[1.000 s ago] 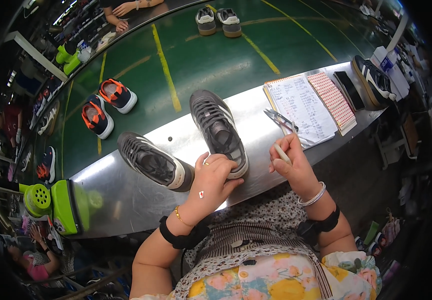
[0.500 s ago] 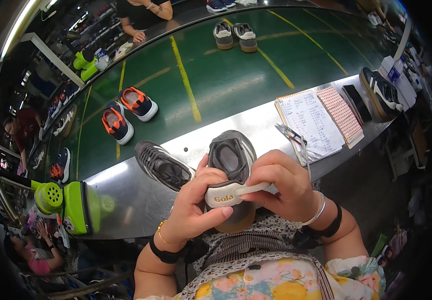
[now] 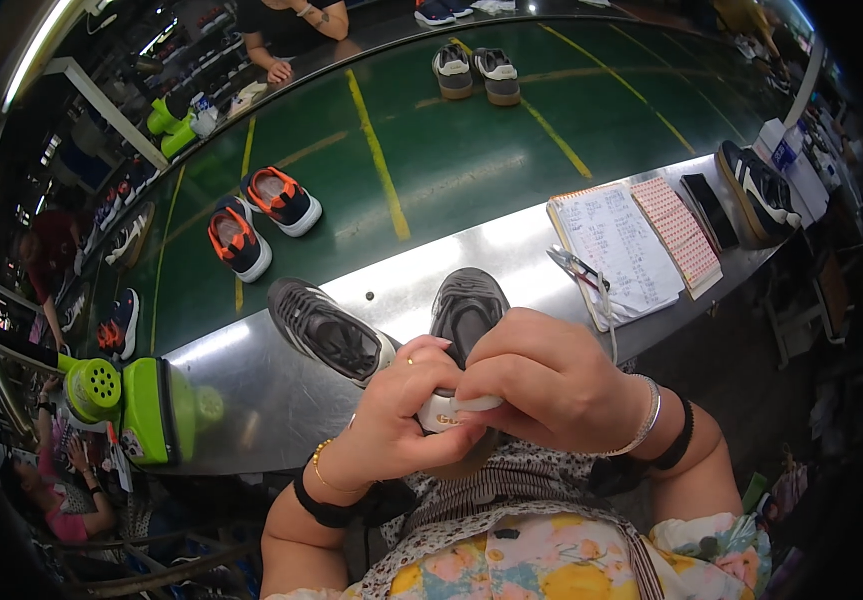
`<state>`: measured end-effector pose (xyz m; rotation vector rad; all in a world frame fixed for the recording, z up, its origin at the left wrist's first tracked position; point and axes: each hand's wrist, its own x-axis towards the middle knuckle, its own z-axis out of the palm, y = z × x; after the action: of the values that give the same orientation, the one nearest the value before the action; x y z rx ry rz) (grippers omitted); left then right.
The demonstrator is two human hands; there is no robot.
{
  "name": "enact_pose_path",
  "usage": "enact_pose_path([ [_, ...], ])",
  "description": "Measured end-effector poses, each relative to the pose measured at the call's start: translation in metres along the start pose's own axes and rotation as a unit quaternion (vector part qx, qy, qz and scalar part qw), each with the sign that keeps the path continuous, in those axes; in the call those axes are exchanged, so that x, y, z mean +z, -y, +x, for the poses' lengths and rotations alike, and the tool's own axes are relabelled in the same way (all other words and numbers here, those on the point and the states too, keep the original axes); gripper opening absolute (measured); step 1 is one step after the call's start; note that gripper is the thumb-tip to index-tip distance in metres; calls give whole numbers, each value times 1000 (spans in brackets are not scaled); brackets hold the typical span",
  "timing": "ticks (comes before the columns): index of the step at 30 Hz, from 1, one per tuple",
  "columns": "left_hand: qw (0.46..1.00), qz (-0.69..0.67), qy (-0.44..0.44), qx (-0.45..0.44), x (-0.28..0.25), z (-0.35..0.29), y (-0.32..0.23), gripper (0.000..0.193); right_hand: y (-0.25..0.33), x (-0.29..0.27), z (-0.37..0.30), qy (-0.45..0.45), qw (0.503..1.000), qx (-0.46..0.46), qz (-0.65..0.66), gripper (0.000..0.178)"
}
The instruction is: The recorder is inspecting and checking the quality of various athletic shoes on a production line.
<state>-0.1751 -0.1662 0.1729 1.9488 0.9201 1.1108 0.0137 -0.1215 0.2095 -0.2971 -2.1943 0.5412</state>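
My left hand (image 3: 407, 415) grips a dark grey sneaker (image 3: 464, 305) around its heel, the toe pointing away from me. The white heel tab (image 3: 440, 412) with gold lettering is partly covered by my fingers. My right hand (image 3: 552, 385) pinches a small white piece, like a rubber eraser, (image 3: 480, 404) and presses it on the heel tab; its exact kind I cannot make out. The matching sneaker (image 3: 332, 325) rests just left on the metal ledge (image 3: 272, 390).
Notebook (image 3: 612, 240), snips (image 3: 577, 265), sticker sheet (image 3: 677, 235), phone (image 3: 709, 212) and another sneaker (image 3: 755, 195) lie at right. A green machine (image 3: 157, 412) stands left. Orange-and-navy shoes (image 3: 267, 225) and grey sneakers (image 3: 477, 73) sit on the green belt (image 3: 432, 200). A co-worker (image 3: 292, 40) is beyond it.
My right hand has moved left across the heel, over more of the tab. The held sneaker has tilted, and its opening is now mostly hidden. The shoes on the belt have shifted slightly right.
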Motion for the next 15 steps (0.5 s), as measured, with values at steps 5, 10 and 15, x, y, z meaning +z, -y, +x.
enact_pose_path([
  [5,1000,15,2,18,4,3,-3,27,5,7,10,0,1000,-18,-22,21],
  [10,997,-65,1,30,12,7,-5,28,4,10,5,34,999,-37,-9,23],
  [15,1000,-4,-1,-12,-10,0,1,26,-5,-4,-17,49,996,73,-17,27],
])
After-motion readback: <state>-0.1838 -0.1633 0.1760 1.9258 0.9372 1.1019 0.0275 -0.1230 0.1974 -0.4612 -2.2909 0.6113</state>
